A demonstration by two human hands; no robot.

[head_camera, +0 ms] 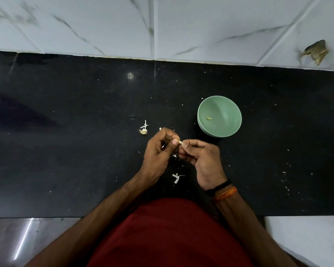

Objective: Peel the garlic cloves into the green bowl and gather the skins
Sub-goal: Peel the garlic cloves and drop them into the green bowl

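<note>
A small pale garlic clove sits between the fingertips of both hands over the black counter. My left hand pinches its left end with thumb and forefinger. My right hand pinches its right end, fingers curled. The green bowl stands just right of and beyond my hands, with one peeled clove inside. A garlic root end with skin lies to the left of my hands. Skin scraps lie between my wrists, and a smaller bit of skin under my fingers.
A white marble-tiled wall rises behind the counter, with a broken hole in the tile at the far right. Tiny white flecks are scattered over the right side of the counter. The counter's near edge runs by my body.
</note>
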